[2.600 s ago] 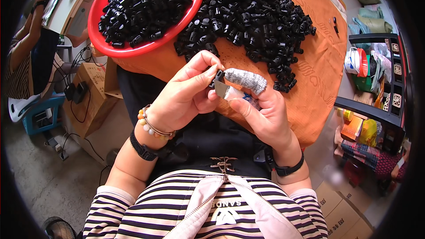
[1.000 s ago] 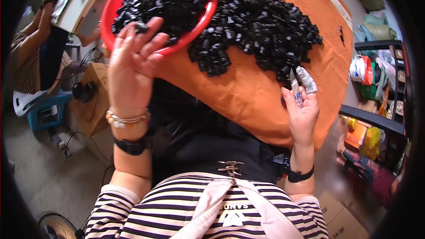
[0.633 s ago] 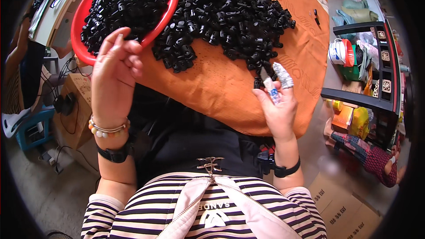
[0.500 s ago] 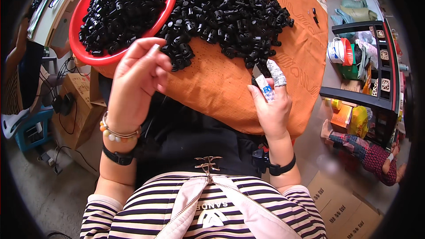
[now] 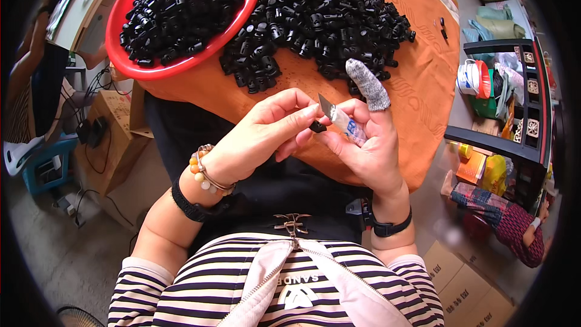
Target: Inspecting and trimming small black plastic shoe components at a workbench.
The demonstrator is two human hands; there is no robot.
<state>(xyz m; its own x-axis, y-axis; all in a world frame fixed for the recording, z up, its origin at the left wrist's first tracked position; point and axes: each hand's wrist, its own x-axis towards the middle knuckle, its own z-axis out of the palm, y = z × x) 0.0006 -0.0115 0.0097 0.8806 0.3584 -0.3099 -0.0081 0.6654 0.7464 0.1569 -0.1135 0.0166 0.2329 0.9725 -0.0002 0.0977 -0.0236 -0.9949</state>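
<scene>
Basin (image 5: pixel 151 72) heaped, pile (image 5: pixel 330 18) seemingly remaining!
At table's (image 5: pixel 423 85) near edge, left hand (image 5: pixel 266 130) pinches black piece (image 5: pixel 318 126); right hand (image 5: pixel 370 151) grips blade (image 5: pixel 325 106).

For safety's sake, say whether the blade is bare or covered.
Bare at the tip: the grey blade juts from white wrapping in the right hand.

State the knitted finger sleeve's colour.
The finger sleeve is mottled grey and white; head view.

Forearms (image 5: pixel 162 230) converge toward the near edge of the cloth-covered table (image 5: pixel 417 145). Left hand (image 5: pixel 275 127): thumb and fingertips pinched. Right hand (image 5: pixel 372 148): gripping, one finger extended.
</scene>
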